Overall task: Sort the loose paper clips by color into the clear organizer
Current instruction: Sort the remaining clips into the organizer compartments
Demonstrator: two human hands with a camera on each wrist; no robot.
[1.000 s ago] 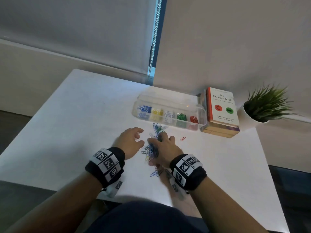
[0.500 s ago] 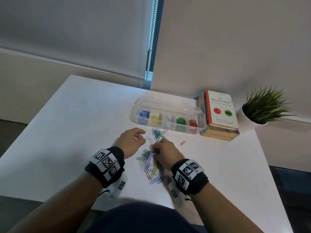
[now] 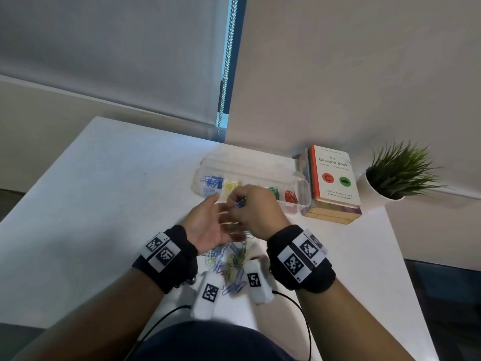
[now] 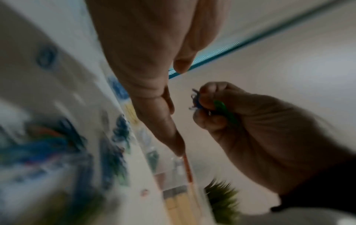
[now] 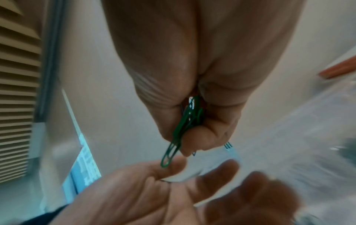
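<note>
The clear organizer (image 3: 250,165) stands at the back of the white table (image 3: 104,191); blue (image 3: 212,181), yellow (image 3: 231,185), green (image 3: 273,191) and red (image 3: 291,196) clips lie in separate compartments. My right hand (image 3: 238,203) is raised in front of it and pinches a small bunch of blue and green clips (image 5: 185,121), also visible in the left wrist view (image 4: 198,103). Just left of it, my left hand (image 3: 223,212) is open, palm turned toward the right hand, and holds nothing. The loose pile of mixed clips (image 3: 234,259) lies on the table below both wrists.
A stack of books (image 3: 334,178) touches the organizer's right end, with a potted plant (image 3: 398,173) beyond it by the wall. A blind chain (image 3: 226,74) hangs behind the table. Bare tabletop stretches to the left.
Both hands have lifted off the pile toward the organizer. The right hand now carries a bunch of clips, and the left hand has turned palm-up beside it.
</note>
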